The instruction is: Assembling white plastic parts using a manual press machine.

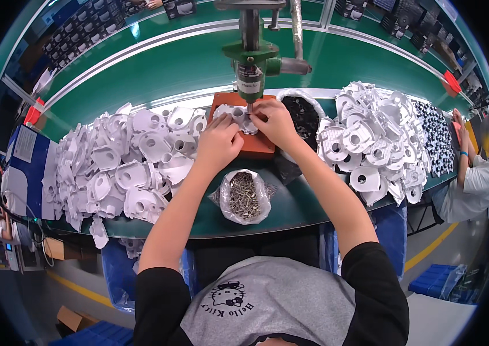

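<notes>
Under the spindle of a green bench press (250, 72), a white plastic part (237, 113) lies on the orange base (256, 147). My left hand (219, 140) grips this part at its left side, fingers bent over the edge. At the part's right side, my right hand (276, 122) has thumb and fingers pinched together right beside the spindle tip. Whatever sits in that pinch is too small and covered to make out. Nearer to me, a clear plastic bag (263, 210) stands open, full of small metal pins (243, 196).
White plastic parts are heaped at left (123, 155) and right (365, 135). Behind my right hand is a bag of black pieces (300, 118). Rows of small dark pieces (433, 135) lie far right, near a co-worker (469, 181). Blue bins (391, 236) stand below the table edge.
</notes>
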`<state>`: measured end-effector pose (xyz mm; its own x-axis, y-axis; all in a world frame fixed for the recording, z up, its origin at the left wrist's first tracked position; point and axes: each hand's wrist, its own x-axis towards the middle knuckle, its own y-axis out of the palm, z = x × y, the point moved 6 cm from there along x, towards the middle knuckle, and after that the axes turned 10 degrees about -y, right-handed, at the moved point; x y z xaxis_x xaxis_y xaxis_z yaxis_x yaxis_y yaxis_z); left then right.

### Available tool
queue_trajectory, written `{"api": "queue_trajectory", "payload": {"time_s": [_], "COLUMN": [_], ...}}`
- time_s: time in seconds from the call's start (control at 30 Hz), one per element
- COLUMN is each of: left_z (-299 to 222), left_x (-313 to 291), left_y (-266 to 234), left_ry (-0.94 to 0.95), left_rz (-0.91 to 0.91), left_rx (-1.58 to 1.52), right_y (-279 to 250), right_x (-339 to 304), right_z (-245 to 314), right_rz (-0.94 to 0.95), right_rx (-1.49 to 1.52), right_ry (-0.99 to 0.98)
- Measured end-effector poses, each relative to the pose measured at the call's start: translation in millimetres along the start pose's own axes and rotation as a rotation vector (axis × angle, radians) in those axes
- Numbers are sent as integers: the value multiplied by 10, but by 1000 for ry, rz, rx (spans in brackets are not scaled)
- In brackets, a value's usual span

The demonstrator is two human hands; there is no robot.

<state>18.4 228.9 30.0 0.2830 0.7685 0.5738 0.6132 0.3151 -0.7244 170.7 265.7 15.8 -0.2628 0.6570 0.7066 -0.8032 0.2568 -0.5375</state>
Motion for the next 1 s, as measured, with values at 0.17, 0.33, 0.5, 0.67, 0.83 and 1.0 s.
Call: {"api": "queue_trajectory", "payload": {"time_s": [0.17,0.33,0.5,0.67,0.83,1.0], "left_z": [24,38,57,76,67,63], "left_x": [-9,10,12,14,22,10], "left_y": [41,94,109,112,125,120], "left_ry": [-18,-50,-80,-143,-132,-122], "left_rz": [-26,-108,-78,-22,-7,-40], "left_rx": [-17,36,40,34,37,34], "right_y": [5,-57,-55,-222,-152,20], "right_x": [-23,-39,-67,-169,-428,-710], "right_z": [42,289,459,691,1138,1439], "right_rz": [11,84,218,147,330,554], "right_rx": [-20,-173,-331,-250,94,-78], "right_ry": [-22,-193,-244,-235,-220,-285]}}
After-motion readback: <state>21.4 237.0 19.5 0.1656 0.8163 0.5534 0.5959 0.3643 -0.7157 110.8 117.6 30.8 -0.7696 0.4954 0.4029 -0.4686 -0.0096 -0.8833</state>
